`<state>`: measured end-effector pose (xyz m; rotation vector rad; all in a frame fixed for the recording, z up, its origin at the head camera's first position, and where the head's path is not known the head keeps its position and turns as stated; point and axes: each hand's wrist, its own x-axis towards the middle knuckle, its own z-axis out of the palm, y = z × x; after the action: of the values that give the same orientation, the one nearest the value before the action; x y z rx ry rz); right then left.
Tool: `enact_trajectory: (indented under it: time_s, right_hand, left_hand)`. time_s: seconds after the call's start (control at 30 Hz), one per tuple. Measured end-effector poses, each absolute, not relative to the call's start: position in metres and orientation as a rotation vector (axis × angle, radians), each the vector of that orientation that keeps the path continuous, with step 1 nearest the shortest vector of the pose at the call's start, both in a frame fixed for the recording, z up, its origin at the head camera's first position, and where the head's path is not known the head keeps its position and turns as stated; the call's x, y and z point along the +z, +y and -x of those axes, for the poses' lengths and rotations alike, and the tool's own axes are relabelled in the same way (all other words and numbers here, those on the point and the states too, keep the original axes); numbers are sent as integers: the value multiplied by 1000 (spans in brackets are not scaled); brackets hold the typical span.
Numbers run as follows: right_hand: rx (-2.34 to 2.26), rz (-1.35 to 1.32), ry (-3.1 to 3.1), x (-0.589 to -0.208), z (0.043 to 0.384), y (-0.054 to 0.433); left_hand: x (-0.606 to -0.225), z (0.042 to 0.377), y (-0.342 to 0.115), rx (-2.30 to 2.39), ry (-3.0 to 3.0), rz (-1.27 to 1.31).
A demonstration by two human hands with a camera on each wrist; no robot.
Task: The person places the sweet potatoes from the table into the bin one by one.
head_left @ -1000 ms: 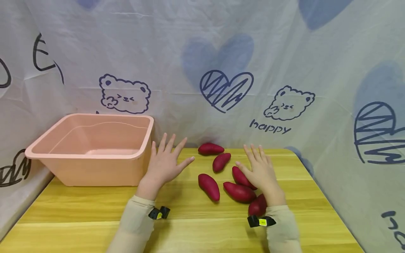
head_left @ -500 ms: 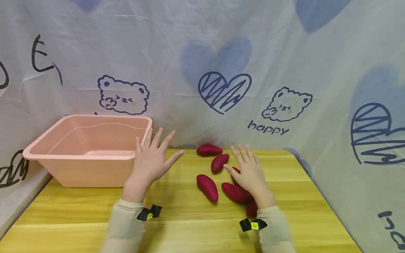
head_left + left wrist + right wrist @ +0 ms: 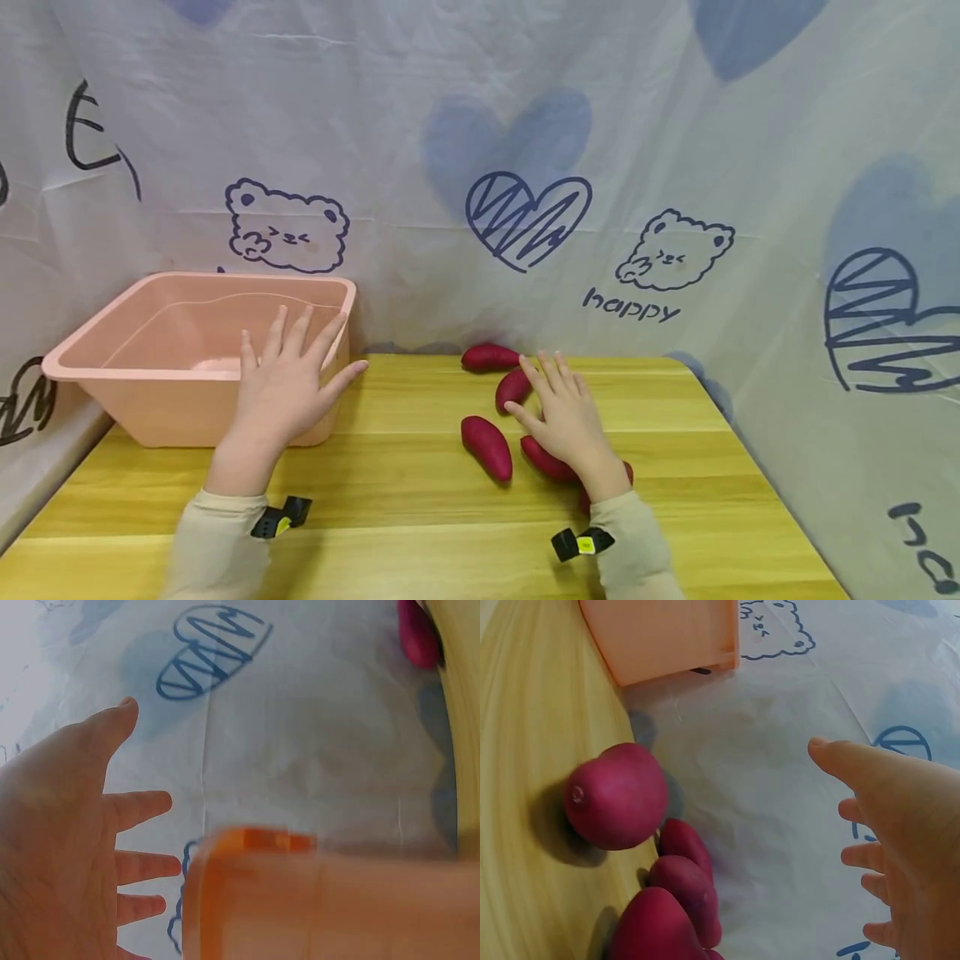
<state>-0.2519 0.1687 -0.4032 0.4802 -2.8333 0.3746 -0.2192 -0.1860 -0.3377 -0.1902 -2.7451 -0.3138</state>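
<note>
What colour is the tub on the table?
The tub is light pink; the head view shows it best.

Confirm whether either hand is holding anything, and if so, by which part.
Nothing is held: the left hand is open by the pink tub, and the right hand is open over the sweet potatoes.

Pale heart-and-bear cloth (image 3: pixel 408 258) behind a yellow wood-grain table (image 3: pixel 412 500).

Left sleeve (image 3: pixel 217 546) and right sleeve (image 3: pixel 637 550) worn to wrist, both pale beige, softly creased. Angular, black left wrist unit (image 3: pixel 296 509) and right wrist unit (image 3: pixel 566 547) worn at inner side of sleeves, each marked by yellow patch (image 3: pixel 586 546).
</note>
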Motion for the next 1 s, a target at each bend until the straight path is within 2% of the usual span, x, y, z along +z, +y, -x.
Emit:
enact_trajectory:
  time_s: [0.7, 1.0]
  right_hand:
    - [349, -608, -2861, -426, 250, 143]
    - [330, -673, -2859, -435, 248, 135]
  left_hand:
    - [-351, 203, -286, -319, -2751, 40]
    - [-360, 204, -312, -306, -2757, -32]
